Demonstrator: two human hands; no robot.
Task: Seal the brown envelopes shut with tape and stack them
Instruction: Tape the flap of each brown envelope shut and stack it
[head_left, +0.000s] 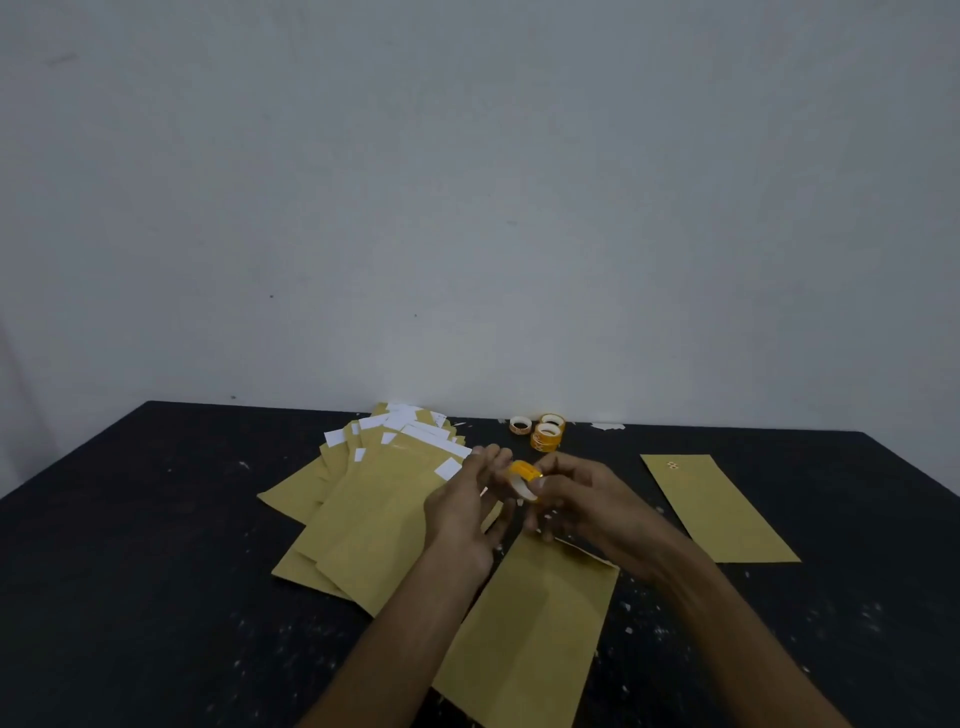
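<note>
Early on: one brown envelope (722, 509) lies apart on the right, a fanned pile (374, 509) waits left, current envelope (535, 623) lies under both hands, right hand (576, 499) gripping tape roll (524, 475), left hand (467, 504) at it, pinch unclear, table (156, 519) roomy left, pile near far edge.

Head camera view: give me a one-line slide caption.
Right hand grips a tape roll, left hand touching it, over a brown envelope beside the envelope pile.
</note>
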